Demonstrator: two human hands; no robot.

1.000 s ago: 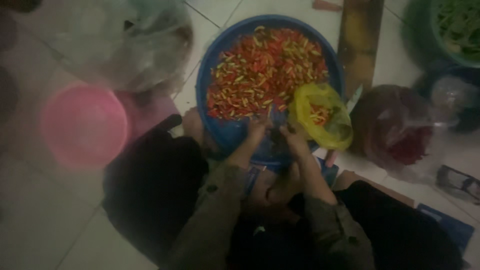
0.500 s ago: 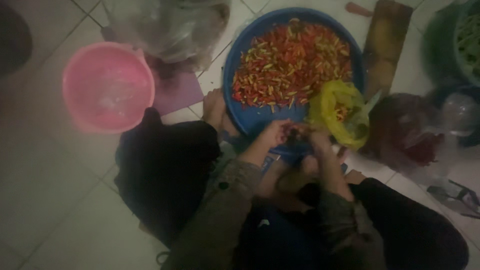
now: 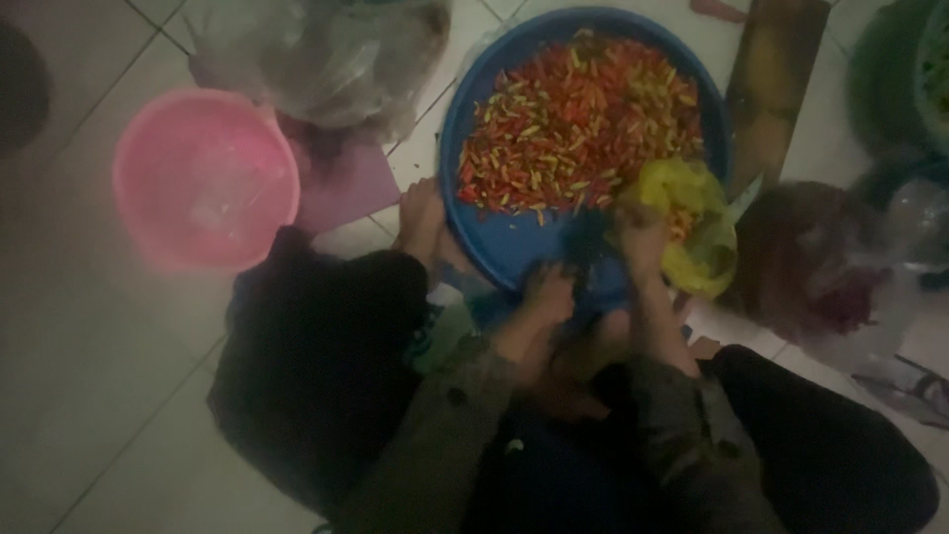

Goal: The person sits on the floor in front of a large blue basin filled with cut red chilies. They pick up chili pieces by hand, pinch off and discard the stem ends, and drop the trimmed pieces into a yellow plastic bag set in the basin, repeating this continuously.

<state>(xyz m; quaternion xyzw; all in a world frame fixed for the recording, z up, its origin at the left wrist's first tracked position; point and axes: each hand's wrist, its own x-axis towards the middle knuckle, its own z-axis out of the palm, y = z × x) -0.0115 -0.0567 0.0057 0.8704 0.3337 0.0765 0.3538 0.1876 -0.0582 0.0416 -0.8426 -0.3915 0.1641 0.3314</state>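
Observation:
A big round blue basin (image 3: pixel 494 247) sits on the tiled floor in front of me, heaped with small red and green chillies (image 3: pixel 583 119). My left hand (image 3: pixel 547 295) rests at the basin's near rim with its fingers curled; blur hides whatever may be in them. My right hand (image 3: pixel 643 237) is a little farther in, right beside a yellow plastic bag (image 3: pixel 707 247) that holds some chillies and lies on the basin's right rim. Its grasp is too blurred to read. My bare foot (image 3: pixel 420 218) touches the basin's left edge.
A pink plastic bowl (image 3: pixel 203 178) stands on the floor to the left, a crumpled clear plastic bag (image 3: pixel 316 59) behind it. A brown wooden board (image 3: pixel 776 79) lies right of the basin. A dark reddish bag (image 3: pixel 820 267) and green containers (image 3: pixel 900 69) sit at the right.
My hands, earlier close together at the basin's near rim, have drawn apart; the right one has moved toward the yellow bag. The view has shifted, so everything sits further right and lower.

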